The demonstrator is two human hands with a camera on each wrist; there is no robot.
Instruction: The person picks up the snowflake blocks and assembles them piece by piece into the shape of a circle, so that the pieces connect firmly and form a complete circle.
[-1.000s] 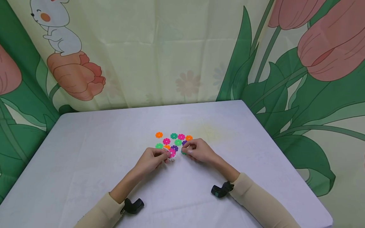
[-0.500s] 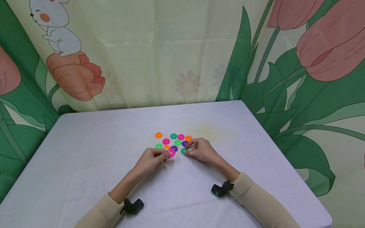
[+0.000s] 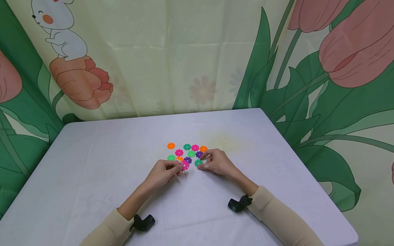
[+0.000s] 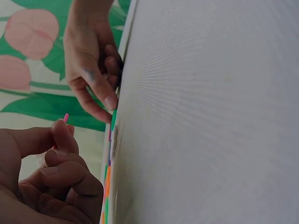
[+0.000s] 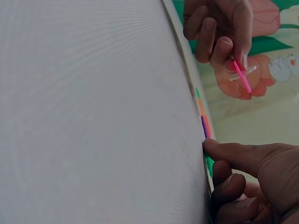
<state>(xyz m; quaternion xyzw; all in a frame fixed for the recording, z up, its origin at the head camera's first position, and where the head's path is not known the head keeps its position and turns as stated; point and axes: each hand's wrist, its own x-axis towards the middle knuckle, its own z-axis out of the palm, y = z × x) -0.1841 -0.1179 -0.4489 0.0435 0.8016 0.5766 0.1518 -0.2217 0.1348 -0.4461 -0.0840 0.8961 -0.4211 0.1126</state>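
Note:
My left hand pinches a pink notched plastic disc between thumb and fingertips, just above the tabletop. In the right wrist view, a clear or white disc crosses the pink one at an angle, apparently joined to it. My right hand is low over the table at the right. Its thumb tip touches the near edge of a flat teal disc, while the index fingertip lies apart from the thumb, by a purple disc. The other right fingers are bent underneath and partly hidden.
Several loose discs lie flat beyond the hands, among them an orange disc, a pink disc and a light green disc. A white cloth covers the table. A printed curtain hangs behind.
My right hand has drawn slightly to the right, its thumb and index finger spreading and uncovering the teal disc. My left hand keeps its pinch on the pink disc, almost still.

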